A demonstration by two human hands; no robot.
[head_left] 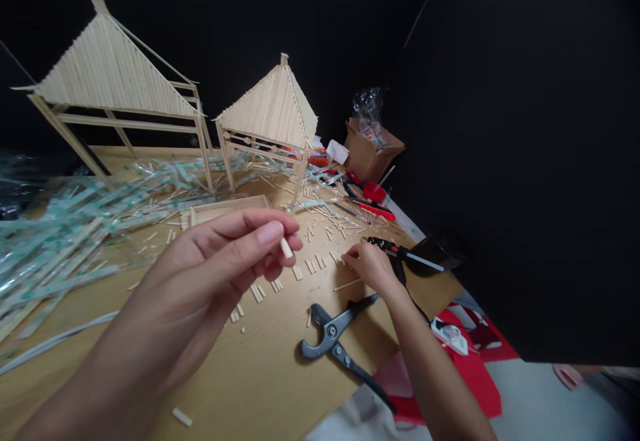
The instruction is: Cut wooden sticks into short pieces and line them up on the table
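My left hand [220, 261] is raised close to the camera and pinches a short cut wooden stick piece [287, 248] between thumb and fingers. My right hand [369, 266] rests on the wooden table [265, 374] farther out, fingertips closed down on small stick pieces [320, 261] lying in a row. Black pliers [334, 338] lie on the table just below my right wrist. A glue gun [395, 249] lies just beyond the right hand.
Two stick-built model houses stand at the back: a large one [113, 74] on the left, a smaller one [270, 111] in the middle. Clear plastic wrappers [65, 228] cover the left side. A cardboard box [373, 151] and red tools [375, 194] sit at the far right edge.
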